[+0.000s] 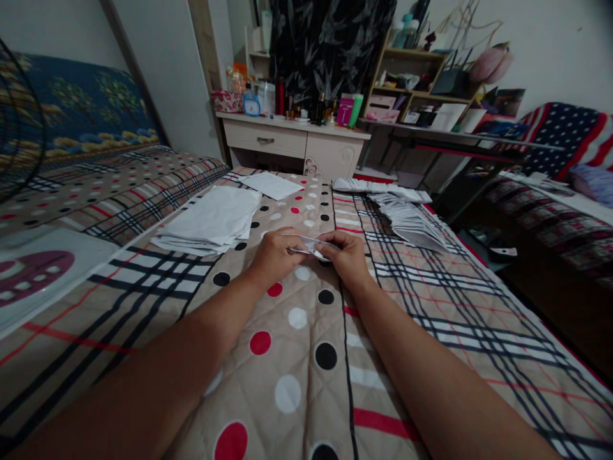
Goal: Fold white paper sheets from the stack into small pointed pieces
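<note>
Both hands meet over the middle of the bed, pinching a small folded white paper (pixel 311 246). My left hand (pixel 278 254) grips its left end, thumb toward me. On the right end, my right hand (pixel 348 254) has its thumb and fingers closed. Left of my hands lies a stack of white paper sheets (pixel 215 217), with a separate white sheet (pixel 271 185) just beyond it. To the right, a fanned row of folded white papers (pixel 414 223) rests on the bedcover, and a longer white bundle (pixel 380 187) lies behind it.
The quilted bedcover (pixel 306 383) has dots and plaid. A white item with a purple print (pixel 43 271) lies at the left edge. Beyond the bed stand a white dresser (pixel 268 139) with bottles and a shelf unit (pixel 412 67). The bed's right edge drops to a dark floor.
</note>
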A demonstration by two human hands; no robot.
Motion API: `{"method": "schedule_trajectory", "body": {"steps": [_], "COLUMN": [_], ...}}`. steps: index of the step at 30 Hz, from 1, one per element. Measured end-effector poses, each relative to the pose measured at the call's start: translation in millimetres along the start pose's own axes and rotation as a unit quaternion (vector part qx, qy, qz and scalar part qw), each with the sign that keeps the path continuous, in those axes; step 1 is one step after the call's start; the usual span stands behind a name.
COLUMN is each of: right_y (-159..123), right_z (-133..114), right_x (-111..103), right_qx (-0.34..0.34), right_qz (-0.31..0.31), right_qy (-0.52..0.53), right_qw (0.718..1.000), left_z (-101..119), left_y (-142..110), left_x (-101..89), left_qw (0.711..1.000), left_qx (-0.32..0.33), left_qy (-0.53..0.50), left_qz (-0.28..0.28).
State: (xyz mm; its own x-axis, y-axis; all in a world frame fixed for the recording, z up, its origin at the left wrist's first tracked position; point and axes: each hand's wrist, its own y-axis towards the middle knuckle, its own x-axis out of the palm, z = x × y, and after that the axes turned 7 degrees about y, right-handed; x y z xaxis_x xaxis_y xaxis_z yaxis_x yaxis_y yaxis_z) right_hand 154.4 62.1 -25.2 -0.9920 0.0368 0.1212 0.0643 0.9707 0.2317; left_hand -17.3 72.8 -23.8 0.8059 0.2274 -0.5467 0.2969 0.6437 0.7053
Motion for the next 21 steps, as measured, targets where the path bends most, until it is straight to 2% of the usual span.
{"method": "schedule_trajectory", "body": {"steps": [8, 13, 16, 21], "right_y": [-4.1, -4.5, -3.2, -1.9], "right_z": [-7.8, -7.1, -3.1, -0.1], "right_x": [0.7, 2.1, 1.2, -1.4], "right_qx": [-0.039, -0.133, -0.158, -0.193], "right_qz": [-0.053, -0.031, -0.026, -0.023], "right_qy": [-0.04, -0.12, -0.18, -0.223], "right_qw": [0.997, 0.983, 0.971, 0.955], "left_z": [-0.3, -6.7, -7.9, -6.5], "left_y": [2.0, 1.8, 1.7, 1.8], "left_x": [-1.3, -3.0, -2.6, -0.9], "left_qw": [0.995, 0.989, 0.992, 0.999], "left_qx": [-0.093, -0.137, -0.116, -0.021], "left_qy": [0.001, 0.021, 0.012, 0.015], "left_qz": [0.025, 0.051, 0.051, 0.048]}}
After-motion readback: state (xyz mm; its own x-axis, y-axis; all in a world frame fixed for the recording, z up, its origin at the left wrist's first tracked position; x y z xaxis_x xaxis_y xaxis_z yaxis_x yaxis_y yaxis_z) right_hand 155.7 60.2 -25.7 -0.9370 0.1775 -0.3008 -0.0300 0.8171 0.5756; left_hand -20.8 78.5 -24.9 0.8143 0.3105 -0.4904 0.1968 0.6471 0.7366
